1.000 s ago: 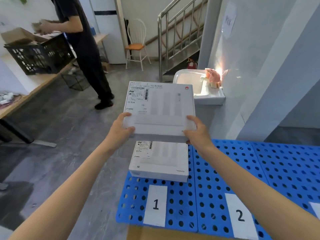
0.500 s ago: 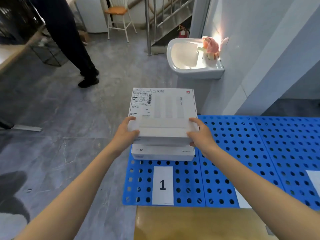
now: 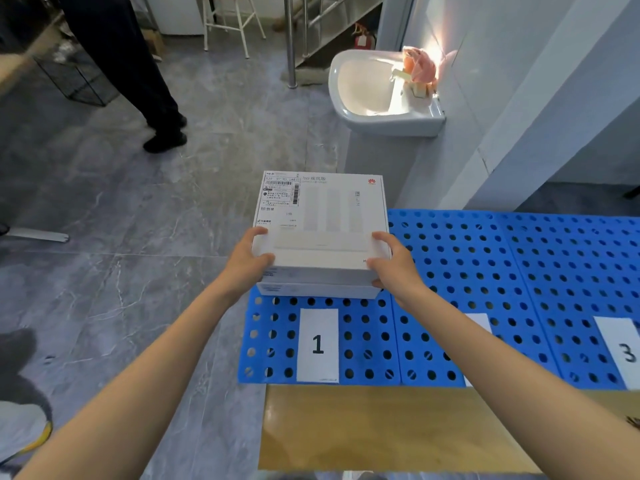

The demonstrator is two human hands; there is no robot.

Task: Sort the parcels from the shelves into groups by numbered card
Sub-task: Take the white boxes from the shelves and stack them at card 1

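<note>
A flat white parcel box (image 3: 325,216) with a shipping label lies on top of a second white box (image 3: 318,291), whose front edge shows beneath it. Both sit on the blue perforated pallet (image 3: 485,271) just behind the card marked 1 (image 3: 318,344). My left hand (image 3: 247,263) grips the top box's near left corner, and my right hand (image 3: 391,263) grips its near right corner. The card marked 3 (image 3: 620,351) lies at the right; another card (image 3: 479,323) is mostly hidden by my right forearm.
A white washbasin (image 3: 377,95) with a pink cloth stands behind the pallet against the wall. A person's dark trouser legs and shoes (image 3: 162,133) stand on the grey floor at the upper left. A brown cardboard surface (image 3: 381,427) lies in front of the pallet.
I have lowered the top box from mid-air onto the box behind card 1. The view has tilted down, and both hands still hold its near corners.
</note>
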